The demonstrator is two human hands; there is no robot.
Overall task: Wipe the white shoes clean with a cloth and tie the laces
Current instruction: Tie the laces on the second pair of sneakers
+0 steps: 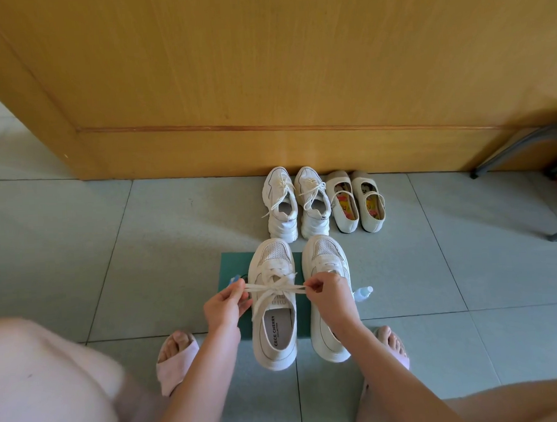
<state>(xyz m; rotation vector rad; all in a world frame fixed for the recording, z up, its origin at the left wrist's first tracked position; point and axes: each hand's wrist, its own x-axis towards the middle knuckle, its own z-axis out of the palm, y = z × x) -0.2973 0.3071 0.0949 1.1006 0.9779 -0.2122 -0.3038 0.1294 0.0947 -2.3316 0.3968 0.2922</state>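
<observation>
Left hand (225,301): fingers pinch one loop of the bow and draw it outward.
Right hand (322,292): fingers pinch the other loop and draw it the opposite way.
Laces (276,289): I read a bow pulled taut across the tongue.
Near shoe (276,332): stands on the green mat (233,264), toe pointing away from me.
Second shoe (325,253): stands just beside it. My right hand hides its laces, so I cannot tell whether they are tied.
Bottle (363,292): lies just beside the second shoe.
Far sneakers (281,204): stand by the wooden panel.
Risk: an uneven pull could drag a loop through the knot and undo it. My right forearm could nudge the second shoe into the bottle.
</observation>
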